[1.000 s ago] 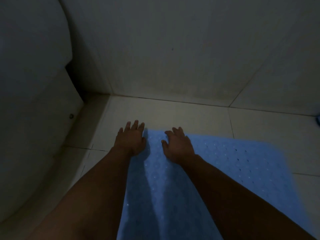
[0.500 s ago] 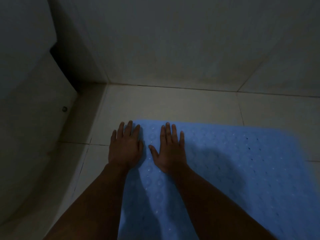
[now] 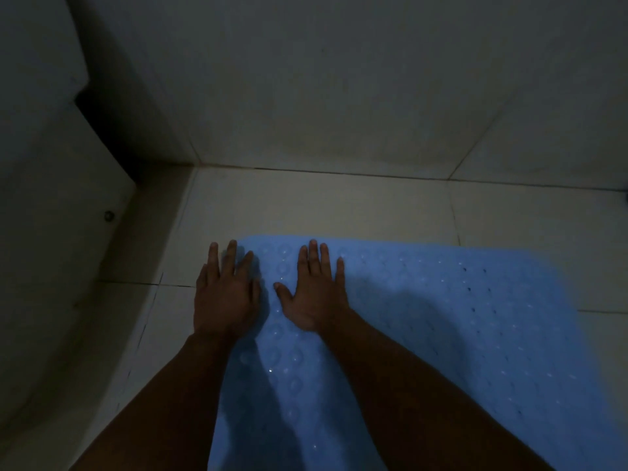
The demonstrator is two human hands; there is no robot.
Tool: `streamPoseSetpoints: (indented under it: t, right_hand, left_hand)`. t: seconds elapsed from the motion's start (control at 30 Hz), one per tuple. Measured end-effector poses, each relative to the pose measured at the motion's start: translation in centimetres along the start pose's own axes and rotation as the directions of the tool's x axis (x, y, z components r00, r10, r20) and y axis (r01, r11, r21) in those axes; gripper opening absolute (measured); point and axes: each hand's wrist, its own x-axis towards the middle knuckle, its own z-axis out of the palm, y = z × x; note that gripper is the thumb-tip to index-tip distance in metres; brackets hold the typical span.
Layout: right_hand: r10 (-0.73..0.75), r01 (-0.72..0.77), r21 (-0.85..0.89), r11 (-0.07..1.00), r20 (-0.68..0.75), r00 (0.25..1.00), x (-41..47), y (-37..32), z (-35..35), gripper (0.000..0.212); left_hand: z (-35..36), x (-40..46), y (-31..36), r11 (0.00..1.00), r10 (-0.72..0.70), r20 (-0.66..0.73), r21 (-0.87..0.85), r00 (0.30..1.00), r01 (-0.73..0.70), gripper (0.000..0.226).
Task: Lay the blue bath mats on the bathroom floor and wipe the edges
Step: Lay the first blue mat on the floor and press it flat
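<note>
A: Why is the left hand (image 3: 227, 294) flat, fingers straight, on the near-left corner of the blue rubber bath mat (image 3: 441, 334)?

B: Probably to press its bubbled surface onto the pale tiled floor (image 3: 323, 205).

A: And the right hand (image 3: 314, 295)?

B: Spread flat just beside it, fully on the mat, gripping nothing, likely pinning it there.

I am in a dim home bathroom, looking down at my own bare arms. Large pale floor tiles (image 3: 323, 205) with dark grout lines meet a tiled wall (image 3: 339, 79) at the far edge. At the left edge stands a white toilet (image 3: 51, 215), a small round bolt cap (image 3: 108, 215) showing on its base. A blue rubber bath mat (image 3: 458, 317), dotted with holes and suction cups, lies flat on the floor near the corner beside the toilet
</note>
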Motion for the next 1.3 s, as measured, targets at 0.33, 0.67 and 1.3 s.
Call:
streamPoseSetpoints:
  t: [0.33,0.67,1.3]
  right_hand:
    - [0.112,-0.109,0.153,0.982,-0.008,0.994,-2.0,7.4,-12.6,0.057]
    - [0.188,-0.164,0.189,0.968,-0.113,0.976,-5.7,16.2,-12.8,0.056]
    - [0.156,-0.133,0.153,0.979,-0.154,0.976,-5.6,20.2,-10.1,0.049]
  left_hand:
    - [-1.1,-1.1,9.3,0.999,0.033,0.075,-0.034,0.997,-0.030,0.063]
    - [3.1,-0.1,20.1,0.963,0.270,0.189,-0.058,0.944,-0.263,0.075]
    - [7.7,-0.2,20.0,0.969,0.246,0.067,-0.045,0.967,-0.243,0.078]
